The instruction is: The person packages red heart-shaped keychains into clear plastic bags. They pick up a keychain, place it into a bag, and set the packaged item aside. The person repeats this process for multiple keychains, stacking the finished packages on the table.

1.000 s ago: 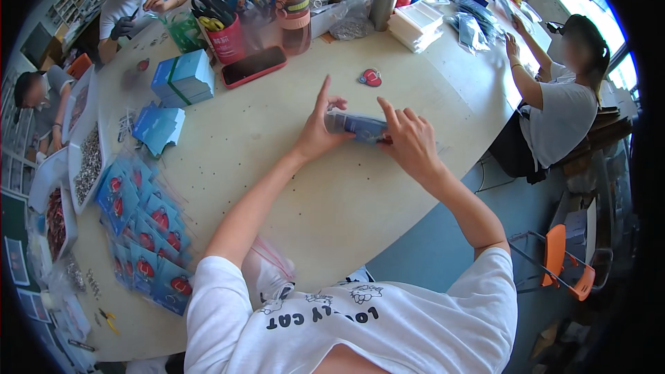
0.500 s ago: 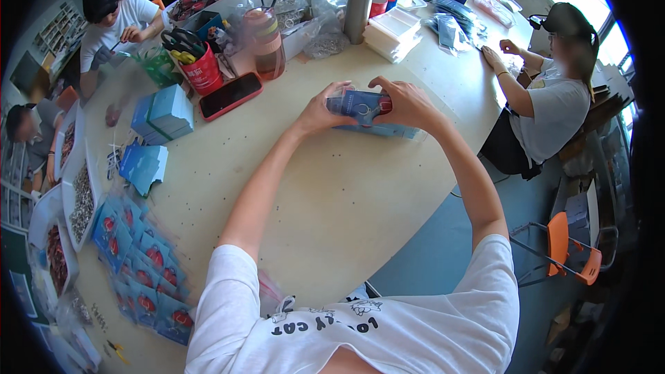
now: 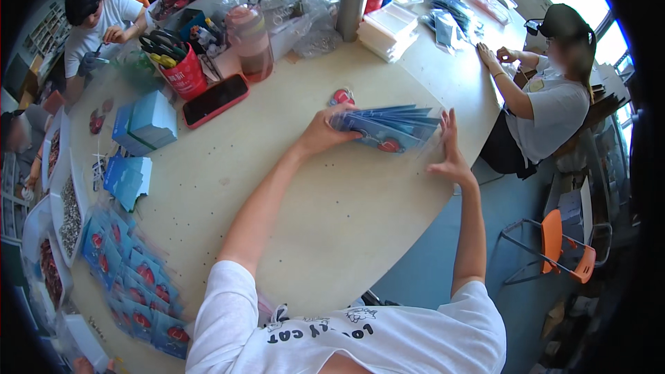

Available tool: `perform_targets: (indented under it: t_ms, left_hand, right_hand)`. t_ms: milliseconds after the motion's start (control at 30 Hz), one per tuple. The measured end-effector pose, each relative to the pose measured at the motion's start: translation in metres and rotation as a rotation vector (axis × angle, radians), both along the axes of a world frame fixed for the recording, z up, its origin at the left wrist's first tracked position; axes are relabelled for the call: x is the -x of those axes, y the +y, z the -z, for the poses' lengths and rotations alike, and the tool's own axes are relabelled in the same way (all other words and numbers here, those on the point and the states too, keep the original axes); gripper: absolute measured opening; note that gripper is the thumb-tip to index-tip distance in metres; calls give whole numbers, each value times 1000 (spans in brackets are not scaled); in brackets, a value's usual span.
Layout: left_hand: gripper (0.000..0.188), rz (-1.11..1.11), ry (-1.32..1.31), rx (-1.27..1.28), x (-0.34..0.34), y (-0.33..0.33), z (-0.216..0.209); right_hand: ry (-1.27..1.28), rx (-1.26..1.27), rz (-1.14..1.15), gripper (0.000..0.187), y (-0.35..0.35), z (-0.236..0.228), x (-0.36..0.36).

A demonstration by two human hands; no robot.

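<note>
In the head view, I have the left hand gripping a fanned stack of blue cards in clear plastic sleeves over the cream counter, right of the black phone in a red case. The right hand is spread open by the stack's far end, contact unclear. A red cup of scissors stands just behind the phone.
</note>
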State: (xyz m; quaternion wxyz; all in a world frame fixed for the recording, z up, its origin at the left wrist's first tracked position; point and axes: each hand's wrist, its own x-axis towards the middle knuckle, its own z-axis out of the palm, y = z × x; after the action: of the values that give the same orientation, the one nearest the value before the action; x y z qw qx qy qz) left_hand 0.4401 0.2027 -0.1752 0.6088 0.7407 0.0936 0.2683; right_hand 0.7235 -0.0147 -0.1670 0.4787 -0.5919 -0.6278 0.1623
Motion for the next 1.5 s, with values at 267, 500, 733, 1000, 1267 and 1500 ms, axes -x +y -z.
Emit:
perform_targets:
  t_ms: [267, 500, 733, 1000, 1267, 1500]
  left_hand:
    - [59, 26, -245, 82, 7, 1, 0]
    - [54, 185, 23, 102, 18, 4, -8]
    - [51, 209, 52, 185, 22, -1, -10]
    - [49, 143, 14, 94, 23, 0, -9]
    - [66, 80, 274, 136, 16, 2, -38]
    - [72, 100, 455, 336, 16, 8, -37]
  right_hand:
    - [304, 223, -209, 134, 39, -24, 86]
    - [203, 58, -86, 131, 40, -8, 74]
    - [344, 267, -158, 115, 19, -12, 85]
    - [150, 229, -128, 90, 1, -34, 139]
    - [1259, 547, 44, 54, 3, -19, 112]
    - [1557, 567, -185, 53, 4, -63, 142]
